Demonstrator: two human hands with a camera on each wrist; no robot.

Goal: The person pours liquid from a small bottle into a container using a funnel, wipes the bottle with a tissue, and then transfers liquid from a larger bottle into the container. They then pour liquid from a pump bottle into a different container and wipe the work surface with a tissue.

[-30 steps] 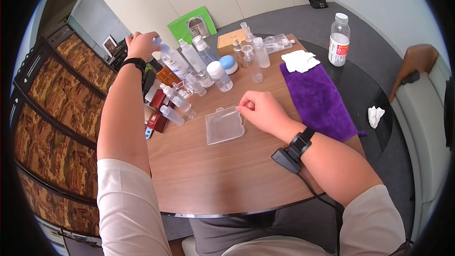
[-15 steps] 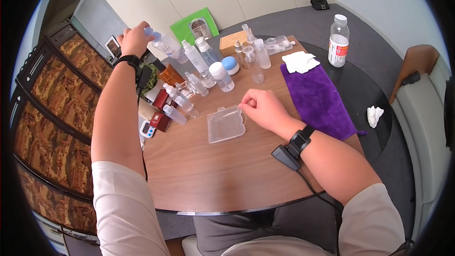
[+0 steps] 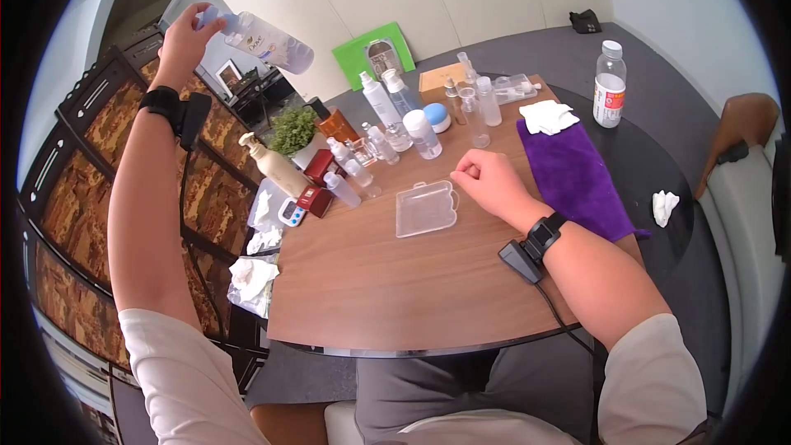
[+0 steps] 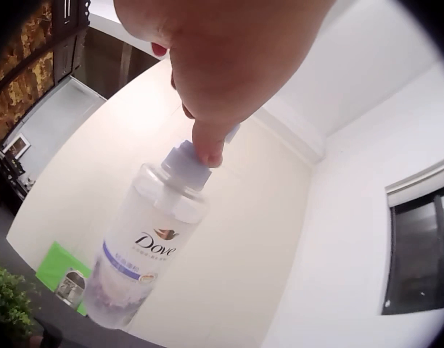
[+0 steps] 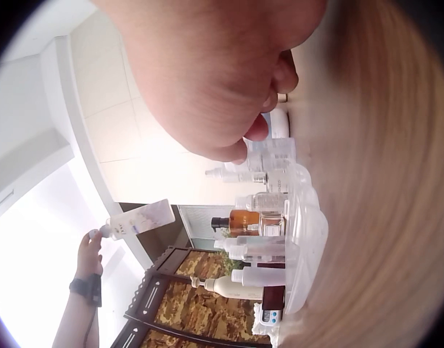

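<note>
Raised high at the left, my left hand point(image 3: 183, 48) grips a clear Dove pump bottle point(image 3: 270, 43) by its pale blue pump top. The bottle is tilted, its base pointing away to the right; in the left wrist view its label and purple band show. Low over the table, my right hand point(image 3: 496, 185) holds nothing, its fingers loosely curled. Those fingertips are close to the right edge of a shallow clear plastic case point(image 3: 426, 210), which lies flat on the wood.
Several small bottles and jars, among them a white-capped one point(image 3: 422, 133), crowd the back of the table. A beige pump bottle point(image 3: 280, 169), potted plant point(image 3: 294, 129) and timer point(image 3: 291, 213) stand left. A purple cloth point(image 3: 577, 181) and water bottle point(image 3: 609, 86) are right.
My left hand has lifted the Dove bottle up and left, away from the other bottles. The right hand stays beside the case. The head view has shifted left, revealing the beige bottle and plant.
</note>
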